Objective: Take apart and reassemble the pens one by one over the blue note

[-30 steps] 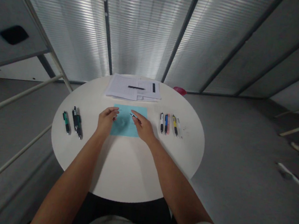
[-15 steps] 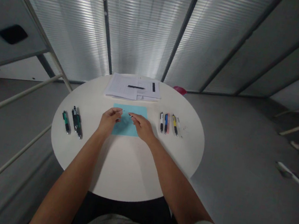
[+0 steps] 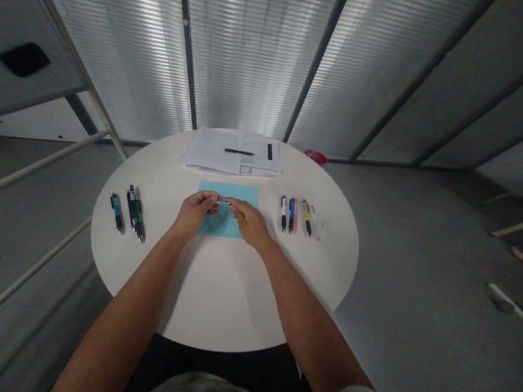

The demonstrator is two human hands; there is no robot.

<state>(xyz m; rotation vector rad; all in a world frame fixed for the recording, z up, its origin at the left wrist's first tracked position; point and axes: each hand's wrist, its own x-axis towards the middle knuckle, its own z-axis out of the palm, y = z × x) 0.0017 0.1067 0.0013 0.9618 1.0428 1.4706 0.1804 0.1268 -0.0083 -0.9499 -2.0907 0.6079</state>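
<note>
Over a light blue sheet (image 3: 226, 227) on the round white table, my two hands are nearly touching. My left hand (image 3: 198, 208) is closed in a pinch; what its fingertips hold is too small to make out. A small black-and-white piece, perhaps part of a pen, (image 3: 228, 203) shows at the fingertips of my right hand (image 3: 249, 219), which is closed on it. To the right lie a white pen (image 3: 283, 214), a blue pen (image 3: 291, 215) and a yellow pen (image 3: 306, 219). Several dark and green pens (image 3: 135, 213) lie at the left.
Stacked papers (image 3: 214, 151) with a black pen (image 3: 239, 152) on top lie at the table's far edge (image 3: 172, 139). Beside the yellow pen are thin clear parts (image 3: 316, 222). A pink object (image 3: 315, 157) shows beyond the table. Pale metal rails (image 3: 28, 172) stand at the left.
My left hand has moved slightly right, so its fingertips now meet or nearly meet those of my right hand. My right hand has barely moved.
</note>
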